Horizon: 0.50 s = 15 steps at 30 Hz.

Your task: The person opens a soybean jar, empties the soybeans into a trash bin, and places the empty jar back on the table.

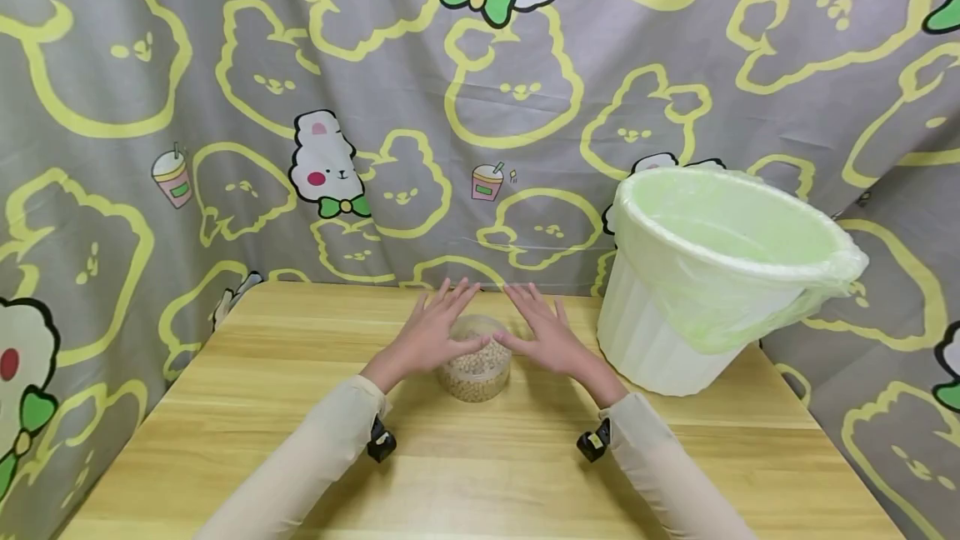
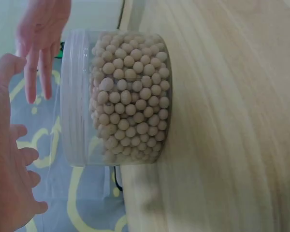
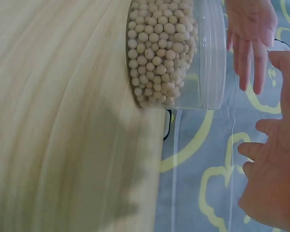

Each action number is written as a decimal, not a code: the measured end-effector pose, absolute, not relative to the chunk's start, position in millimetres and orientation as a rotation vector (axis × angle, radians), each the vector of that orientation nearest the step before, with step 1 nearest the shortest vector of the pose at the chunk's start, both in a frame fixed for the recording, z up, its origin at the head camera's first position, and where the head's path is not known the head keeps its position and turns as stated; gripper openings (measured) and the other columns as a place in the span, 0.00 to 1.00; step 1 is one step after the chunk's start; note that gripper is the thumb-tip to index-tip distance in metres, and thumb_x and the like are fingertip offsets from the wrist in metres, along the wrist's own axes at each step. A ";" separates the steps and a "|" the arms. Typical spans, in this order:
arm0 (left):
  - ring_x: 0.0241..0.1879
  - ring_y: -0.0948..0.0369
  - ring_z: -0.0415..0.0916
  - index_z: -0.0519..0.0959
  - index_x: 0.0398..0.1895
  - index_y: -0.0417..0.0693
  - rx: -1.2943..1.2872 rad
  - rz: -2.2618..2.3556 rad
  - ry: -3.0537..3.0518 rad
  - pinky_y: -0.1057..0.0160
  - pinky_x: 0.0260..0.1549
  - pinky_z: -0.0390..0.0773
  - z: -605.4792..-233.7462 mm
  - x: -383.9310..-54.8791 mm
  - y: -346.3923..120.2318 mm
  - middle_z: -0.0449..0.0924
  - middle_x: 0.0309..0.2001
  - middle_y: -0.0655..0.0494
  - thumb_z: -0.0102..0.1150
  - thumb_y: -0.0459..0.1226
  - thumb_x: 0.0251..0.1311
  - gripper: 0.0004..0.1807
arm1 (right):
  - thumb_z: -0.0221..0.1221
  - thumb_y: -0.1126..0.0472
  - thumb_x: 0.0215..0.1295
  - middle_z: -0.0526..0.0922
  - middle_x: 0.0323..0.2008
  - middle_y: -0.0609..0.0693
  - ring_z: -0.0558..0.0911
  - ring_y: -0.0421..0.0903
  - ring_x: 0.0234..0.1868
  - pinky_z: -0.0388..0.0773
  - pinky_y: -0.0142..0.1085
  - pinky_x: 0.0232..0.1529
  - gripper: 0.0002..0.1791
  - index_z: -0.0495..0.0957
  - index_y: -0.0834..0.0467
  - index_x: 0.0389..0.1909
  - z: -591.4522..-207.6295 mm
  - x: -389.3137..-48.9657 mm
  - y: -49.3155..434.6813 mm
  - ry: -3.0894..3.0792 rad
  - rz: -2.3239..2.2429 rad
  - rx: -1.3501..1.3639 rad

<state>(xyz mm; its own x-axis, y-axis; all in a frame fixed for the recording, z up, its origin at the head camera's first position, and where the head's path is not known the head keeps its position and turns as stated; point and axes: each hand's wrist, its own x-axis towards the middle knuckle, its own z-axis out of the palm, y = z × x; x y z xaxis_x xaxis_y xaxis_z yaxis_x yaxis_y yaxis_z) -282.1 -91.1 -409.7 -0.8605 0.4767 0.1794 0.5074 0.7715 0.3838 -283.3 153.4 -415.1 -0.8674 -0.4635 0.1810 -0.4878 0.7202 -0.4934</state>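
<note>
A clear round plastic jar of small beige balls stands upright on the wooden table. Its contents show through the wall in the left wrist view, where the jar has a clear ridged rim band, and again as the jar in the right wrist view. My left hand hovers at the jar's upper left, fingers extended forward and thumb pointing inward. Mirroring it, my right hand is at the upper right. Both hands hold nothing, and the wrist views show them apart from the jar wall.
To the right on the wooden table stands a tall white bucket lined with a pale green plastic bag. A grey patterned curtain hangs behind the table and along both sides.
</note>
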 end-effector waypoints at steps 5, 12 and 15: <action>0.82 0.45 0.34 0.39 0.84 0.65 -0.797 -0.931 -2.906 0.33 0.77 0.35 -419.0 -281.3 -96.2 0.40 0.84 0.54 0.59 0.67 0.60 0.56 | 0.53 0.40 0.75 0.46 0.83 0.51 0.39 0.58 0.83 0.28 0.69 0.75 0.45 0.41 0.44 0.83 -418.5 -284.7 157.1 -2.893 1.153 0.822; 0.81 0.41 0.44 0.36 0.83 0.71 -0.742 -1.420 -2.854 0.30 0.72 0.52 -432.9 -278.0 -106.1 0.39 0.84 0.51 0.77 0.58 0.48 0.68 | 0.60 0.44 0.72 0.47 0.83 0.54 0.47 0.58 0.83 0.46 0.67 0.76 0.49 0.40 0.44 0.83 -428.9 -284.2 158.8 -2.894 1.607 0.813; 0.81 0.43 0.46 0.36 0.83 0.71 -0.743 -1.536 -2.840 0.33 0.74 0.54 -441.9 -278.4 -109.9 0.41 0.84 0.52 0.81 0.55 0.44 0.71 | 0.65 0.43 0.67 0.49 0.82 0.55 0.49 0.56 0.82 0.46 0.66 0.77 0.53 0.41 0.44 0.83 -434.8 -284.0 158.7 -2.907 1.683 0.808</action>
